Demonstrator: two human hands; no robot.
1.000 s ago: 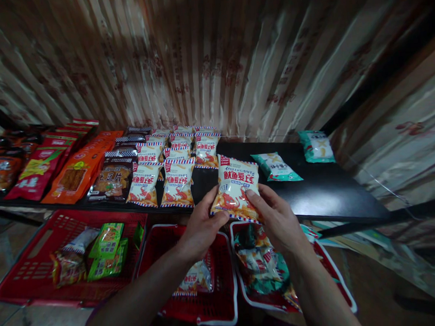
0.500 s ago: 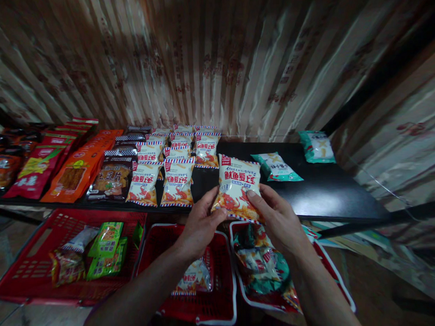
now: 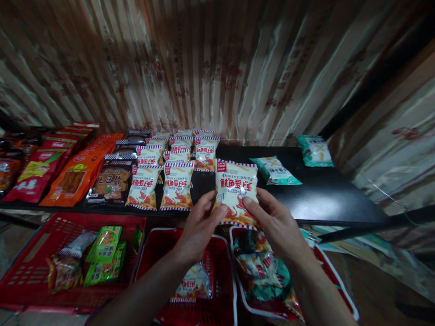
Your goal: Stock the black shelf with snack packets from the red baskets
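Between my two hands is a white and orange snack bag (image 3: 236,188) with red lettering and a striped edge, held upright above the front edge of the black shelf (image 3: 324,196). My left hand (image 3: 202,222) grips its left side, thumb on the front. Its right side is pinched by my right hand (image 3: 274,216), whose thumb presses on the printed face. Left of it, several matching snack bags stand in rows, the nearest being one bag (image 3: 177,187) beside my left hand. Behind and right lies a green and white bag (image 3: 275,170).
Another green bag (image 3: 314,150) lies at the back right. Brown (image 3: 112,180), orange (image 3: 80,170) and pink (image 3: 39,167) packets fill the shelf's left. Below are a left red basket (image 3: 22,270), a middle basket (image 3: 225,308) and a right basket (image 3: 262,314), each with packets. A pleated curtain (image 3: 197,62) hangs behind.
The held bag has turned a little more upright and shifted slightly left in view. Both hands keep hold of it. The whole view has tilted slightly, with the shelf and baskets appearing lower.
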